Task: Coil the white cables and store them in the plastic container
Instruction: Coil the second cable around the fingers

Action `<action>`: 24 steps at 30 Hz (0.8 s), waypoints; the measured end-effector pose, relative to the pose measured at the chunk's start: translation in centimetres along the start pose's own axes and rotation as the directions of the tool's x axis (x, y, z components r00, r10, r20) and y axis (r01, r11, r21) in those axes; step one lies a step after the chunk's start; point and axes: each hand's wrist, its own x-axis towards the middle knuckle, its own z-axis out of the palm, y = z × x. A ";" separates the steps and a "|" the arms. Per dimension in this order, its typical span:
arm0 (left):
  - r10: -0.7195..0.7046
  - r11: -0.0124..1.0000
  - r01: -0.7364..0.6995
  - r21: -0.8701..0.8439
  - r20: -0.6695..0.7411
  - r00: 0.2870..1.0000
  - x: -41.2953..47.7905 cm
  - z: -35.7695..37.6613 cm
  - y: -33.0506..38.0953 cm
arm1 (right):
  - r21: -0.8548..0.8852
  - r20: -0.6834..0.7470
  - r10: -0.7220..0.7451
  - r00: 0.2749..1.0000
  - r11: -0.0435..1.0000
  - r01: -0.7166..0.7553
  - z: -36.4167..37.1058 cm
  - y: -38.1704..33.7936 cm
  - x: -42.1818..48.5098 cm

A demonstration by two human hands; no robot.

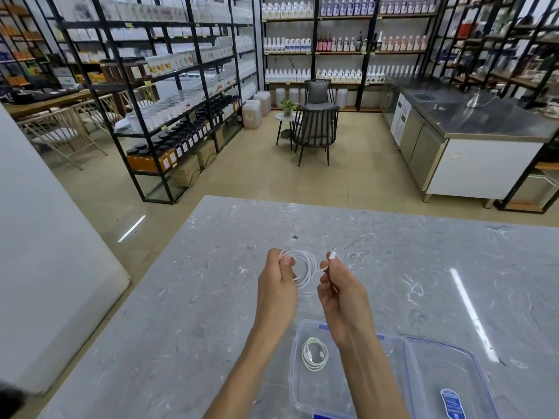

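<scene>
Above the grey marble table (181,297), my left hand (276,285) pinches a round coil of white cable (305,267) at its left side. My right hand (340,288) holds the loose end of the same cable between thumb and fingers, its plug tip (333,253) pointing up. Near the table's front edge stands a clear plastic container (298,385) with blue clips. A second white cable (314,353), coiled, lies inside it. My right forearm crosses over the container's top edge.
The container's clear lid (453,373), with a blue label, lies just right of it. Beyond the table are a tiled floor, black shelving racks (181,86) full of bottles, dark chairs (316,131) and a steel counter (484,122) at right. A white panel (45,267) stands at left.
</scene>
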 end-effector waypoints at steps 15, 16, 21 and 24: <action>0.149 0.989 -0.150 0.009 0.083 0.985 -1.4 2.1 1.4 | -0.710 0.185 -0.741 0.645 0.353 0.609 -0.3 1.8 -2.2; 0.145 0.989 -0.144 -0.013 0.095 0.985 -1.6 2.2 1.4 | -0.714 0.188 -0.730 0.657 0.358 0.601 -0.3 1.6 -2.0; 0.130 0.991 -0.133 0.002 0.198 0.971 -2.2 2.5 1.3 | -0.858 0.199 -0.450 0.870 0.349 0.376 -1.2 -0.6 -0.2; 0.088 0.996 -0.088 -0.011 0.191 0.978 -2.0 2.3 1.3 | -0.775 0.223 -0.224 0.949 0.550 0.312 -1.5 -1.1 -0.4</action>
